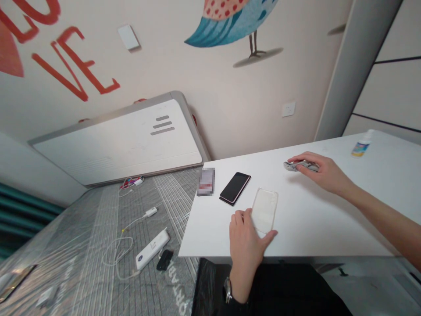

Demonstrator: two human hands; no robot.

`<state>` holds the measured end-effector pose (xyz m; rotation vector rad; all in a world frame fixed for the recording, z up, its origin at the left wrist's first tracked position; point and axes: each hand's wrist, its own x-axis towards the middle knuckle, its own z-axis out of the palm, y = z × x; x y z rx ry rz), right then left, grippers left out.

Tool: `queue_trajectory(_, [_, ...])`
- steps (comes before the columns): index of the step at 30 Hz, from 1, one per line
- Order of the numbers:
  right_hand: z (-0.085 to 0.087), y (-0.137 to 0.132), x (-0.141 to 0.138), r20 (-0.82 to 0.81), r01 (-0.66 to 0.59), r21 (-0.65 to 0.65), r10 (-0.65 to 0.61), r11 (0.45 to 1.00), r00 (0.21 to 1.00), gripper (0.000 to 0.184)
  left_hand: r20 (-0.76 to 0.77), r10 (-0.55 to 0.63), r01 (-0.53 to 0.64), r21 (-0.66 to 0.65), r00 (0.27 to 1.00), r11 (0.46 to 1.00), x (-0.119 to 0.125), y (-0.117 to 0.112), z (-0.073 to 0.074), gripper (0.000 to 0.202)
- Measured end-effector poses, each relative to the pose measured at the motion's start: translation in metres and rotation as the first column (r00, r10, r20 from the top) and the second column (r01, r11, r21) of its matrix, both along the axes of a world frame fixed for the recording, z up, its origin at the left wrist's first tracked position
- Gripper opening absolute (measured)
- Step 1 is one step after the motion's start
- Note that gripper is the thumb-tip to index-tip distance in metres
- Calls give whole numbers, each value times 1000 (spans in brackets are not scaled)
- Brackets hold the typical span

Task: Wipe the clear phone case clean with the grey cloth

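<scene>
A clear phone case [265, 208] lies on the white table [315, 219]. My left hand [245, 239] grips its near end, fingers along the left edge and thumb at the lower right corner. Farther right, my right hand [324, 171] is closed on a bunched grey cloth [301, 166], held just above the tabletop. A dark-screened phone [235, 188] rests left of the case, untouched, with something thin and dark showing under its edge. At the table's left edge lies a small flat item [205, 181] whose face is blurred out.
A white bottle [362, 144] with a coloured label stands at the back right. Left of the table, a bed with a grey cover [105, 228] bears a white power bank [152, 249], a small black item [165, 260] and a white cable [118, 259]. The wall [237, 109] rises behind.
</scene>
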<state>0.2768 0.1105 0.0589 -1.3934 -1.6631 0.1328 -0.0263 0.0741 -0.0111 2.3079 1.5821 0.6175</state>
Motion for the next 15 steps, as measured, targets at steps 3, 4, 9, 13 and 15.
queue_trajectory(3, [16,-4,-4,-131,55,1,-54,999,990,33,3,-2,2,-2,1000,1000,-1,0,1,74])
queue_trajectory(4, [20,-5,-8,-148,64,13,-61,998,987,33,3,-3,3,0,1000,1000,-1,0,1,74])
queue_trajectory(9, [0,9,-44,146,-227,-102,240,969,960,20,-7,-3,3,2,1000,1000,0,-1,2,72])
queue_trajectory(13, [-50,17,-81,295,-241,-222,301,945,907,21,-5,-6,6,6,1000,1000,0,-1,2,73])
queue_trajectory(15, [-66,15,-94,325,-268,-240,337,933,884,24,-3,-10,10,11,1000,1000,0,-1,2,74])
